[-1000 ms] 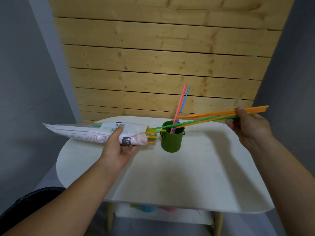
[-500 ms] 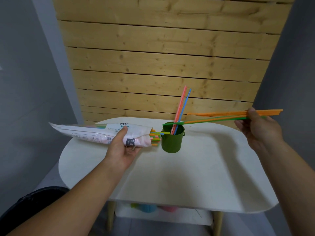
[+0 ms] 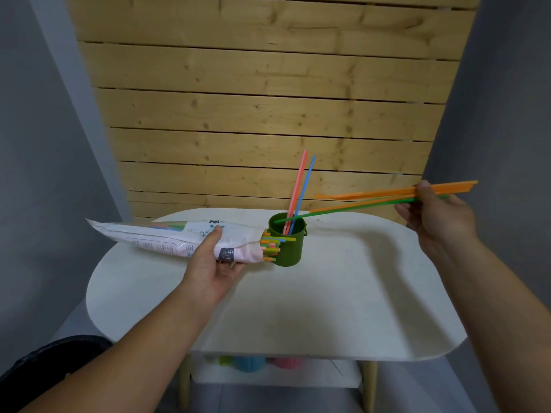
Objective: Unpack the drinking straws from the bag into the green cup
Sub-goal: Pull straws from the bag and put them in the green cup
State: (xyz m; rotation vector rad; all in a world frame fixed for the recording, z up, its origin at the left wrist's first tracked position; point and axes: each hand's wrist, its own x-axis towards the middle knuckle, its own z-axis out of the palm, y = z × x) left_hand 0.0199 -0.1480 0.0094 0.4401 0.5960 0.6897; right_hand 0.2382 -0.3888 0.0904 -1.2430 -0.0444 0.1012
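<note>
My left hand (image 3: 208, 262) grips a pale pink plastic bag of straws (image 3: 167, 238) near its open end, holding it level over the white table (image 3: 343, 293). Coloured straw ends (image 3: 269, 247) poke out of the bag and touch the green cup (image 3: 287, 248). A pink and a blue straw (image 3: 299, 192) stand tilted in the cup. My right hand (image 3: 435, 216) pinches a small bundle of orange and green straws (image 3: 369, 198), held nearly level to the right of the cup. The green straw's tip reaches over the cup's rim.
A wall of wooden slats (image 3: 268, 114) rises right behind the table. Grey walls close in on both sides. On a lower shelf under the table sit blue, pink and green items (image 3: 253, 363).
My right hand has drawn the orange and green straws out of the bag and further right; their free ends now hang over and beside the cup. The bag has barely moved.
</note>
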